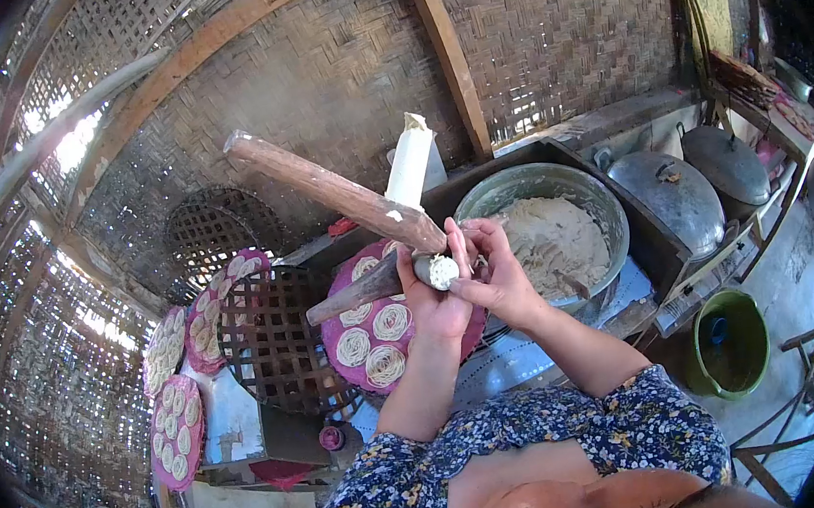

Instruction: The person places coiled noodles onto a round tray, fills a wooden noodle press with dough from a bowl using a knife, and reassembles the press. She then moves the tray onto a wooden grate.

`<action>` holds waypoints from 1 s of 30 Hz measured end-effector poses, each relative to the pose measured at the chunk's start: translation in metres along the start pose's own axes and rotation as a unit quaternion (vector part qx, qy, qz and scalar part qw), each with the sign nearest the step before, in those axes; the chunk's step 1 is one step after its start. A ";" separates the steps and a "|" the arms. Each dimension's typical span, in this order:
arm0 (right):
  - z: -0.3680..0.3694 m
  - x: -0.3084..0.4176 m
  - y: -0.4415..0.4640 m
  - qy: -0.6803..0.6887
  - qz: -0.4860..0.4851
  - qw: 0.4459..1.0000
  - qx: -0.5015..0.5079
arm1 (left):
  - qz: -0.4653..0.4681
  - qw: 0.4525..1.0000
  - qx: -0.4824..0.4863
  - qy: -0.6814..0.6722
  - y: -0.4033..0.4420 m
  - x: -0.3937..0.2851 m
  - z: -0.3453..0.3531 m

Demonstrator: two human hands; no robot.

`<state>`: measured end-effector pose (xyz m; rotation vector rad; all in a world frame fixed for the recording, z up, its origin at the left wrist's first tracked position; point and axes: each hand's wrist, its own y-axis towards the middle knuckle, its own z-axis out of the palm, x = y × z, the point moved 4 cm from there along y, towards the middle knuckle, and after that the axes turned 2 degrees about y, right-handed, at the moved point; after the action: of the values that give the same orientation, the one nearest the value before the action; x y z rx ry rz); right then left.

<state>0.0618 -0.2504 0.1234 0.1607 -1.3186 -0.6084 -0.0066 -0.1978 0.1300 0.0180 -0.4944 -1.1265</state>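
My left hand (442, 314) is closed around the dough-filled end of a wooden dough press (321, 179), held above the work surface. Its long brown handle points to the upper left, and a shorter wooden handle (357, 293) sticks out lower down. White dough (440, 272) shows in the round end. Close against that end, my right hand (497, 275) has its fingers curled and its thumb by the rim; what it pinches is hidden. Below lies a round pink tray (348, 353) bearing several coiled noodle nests. A pale upright piece (410, 161) stands behind the long handle.
A large metal basin (620, 224) of dough stands to the right. Two lidded pots (666, 195) are farther right, above a green bucket (732, 342). On the left, a dark lattice basket (283, 339) stands near more pink trays (195, 421) of noodle nests. Woven walls (341, 74) surround the area.
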 end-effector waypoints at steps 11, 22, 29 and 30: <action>0.005 0.000 0.001 0.009 -0.061 0.998 0.006 | 0.037 0.996 0.015 0.084 0.002 -0.005 -0.005; 0.003 -0.007 0.000 0.067 -0.047 0.997 0.004 | 0.079 0.985 0.027 0.152 0.002 -0.006 -0.009; 0.003 -0.005 0.002 0.147 0.026 0.989 0.012 | 0.087 0.981 0.012 0.171 0.003 -0.011 -0.016; -0.001 -0.006 0.002 0.146 0.007 0.989 0.038 | 0.075 0.986 0.017 0.146 0.002 -0.008 -0.013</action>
<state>0.0630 -0.2462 0.1183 0.2907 -1.0590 -0.5013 -0.0030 -0.1930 0.1161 0.1719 -0.2484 -0.9477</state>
